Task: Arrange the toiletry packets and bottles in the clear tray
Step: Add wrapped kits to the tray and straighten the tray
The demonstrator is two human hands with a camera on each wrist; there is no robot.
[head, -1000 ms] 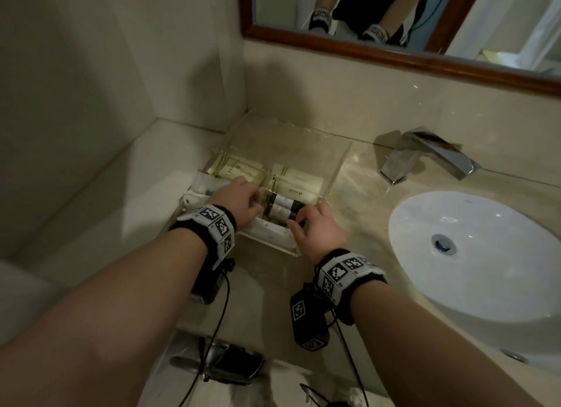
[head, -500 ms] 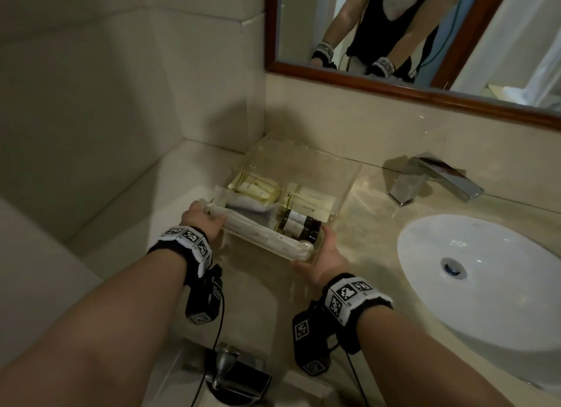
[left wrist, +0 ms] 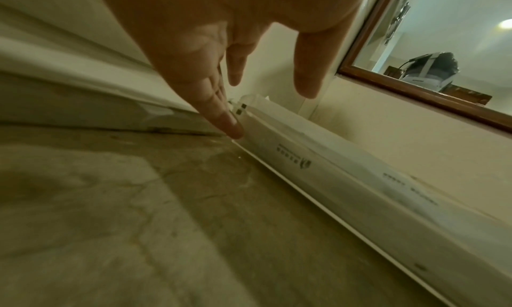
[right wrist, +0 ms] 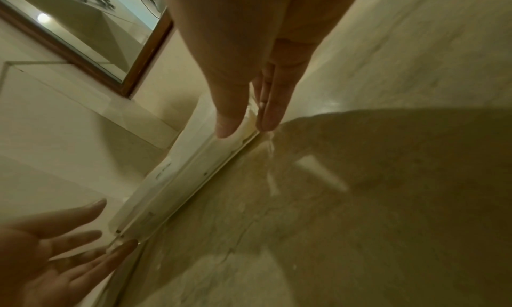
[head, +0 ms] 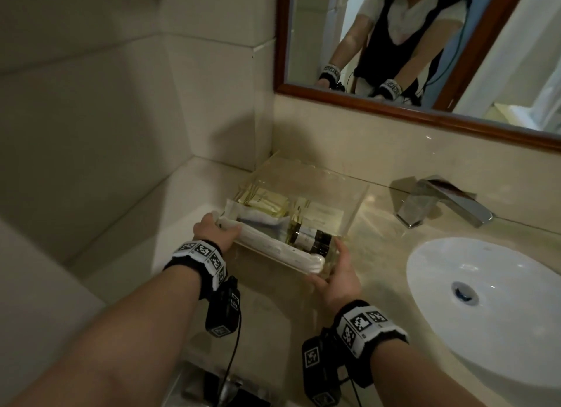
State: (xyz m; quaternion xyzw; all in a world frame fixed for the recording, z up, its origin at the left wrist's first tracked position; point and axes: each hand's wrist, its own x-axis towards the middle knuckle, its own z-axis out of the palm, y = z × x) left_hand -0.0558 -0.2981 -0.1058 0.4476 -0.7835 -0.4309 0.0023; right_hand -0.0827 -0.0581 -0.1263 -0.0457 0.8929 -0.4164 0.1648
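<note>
The clear tray [head: 355, 205] stands on the counter in the wall corner. Inside lie yellow packets [head: 267, 202] at the back left, white packets [head: 325, 214] at the back right, dark bottles [head: 315, 239] at the front right and a long white packet [head: 273, 246] along the front wall. My left hand [head: 212, 231] touches the tray's front left corner with straight fingers [left wrist: 230, 123]. At the front right corner my right hand [head: 337, 273] rests its straight fingers [right wrist: 267, 114] along the side, with the thumb over the front wall. Neither hand grips anything.
A chrome faucet [head: 440, 203] and a white basin [head: 485, 300] lie to the right of the tray. A wood-framed mirror [head: 425, 42] hangs above, and tiled walls close in on the left. Bare marble counter [head: 273, 309] runs in front of the tray.
A second ago both hands were inside the tray at the bottles. They have come out to the tray's two front corners and have stayed there for the last half second.
</note>
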